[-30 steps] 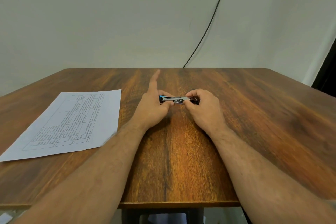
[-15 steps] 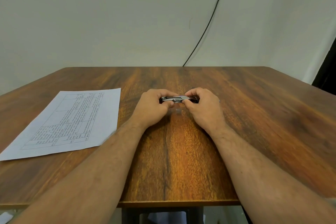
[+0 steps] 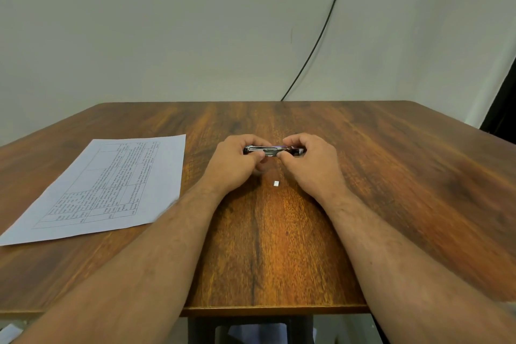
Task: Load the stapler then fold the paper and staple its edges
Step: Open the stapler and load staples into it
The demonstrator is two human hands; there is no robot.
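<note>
A small metal stapler (image 3: 272,150) with dark ends lies lengthwise at the middle of the wooden table (image 3: 391,176). My left hand (image 3: 234,165) grips its left end and my right hand (image 3: 310,162) grips its right end, fingers curled over it. A tiny silver block of staples (image 3: 276,183) rests on the table just in front of the stapler, between my wrists. A printed sheet of paper (image 3: 109,184) lies flat and unfolded on the left side of the table.
A black cable (image 3: 321,36) runs down the pale wall behind the table's far edge. The near table edge (image 3: 273,308) is below my forearms.
My left index finger, pointing forward a second ago, has curled down onto the stapler. A small block of staples now shows on the table in front of the stapler.
</note>
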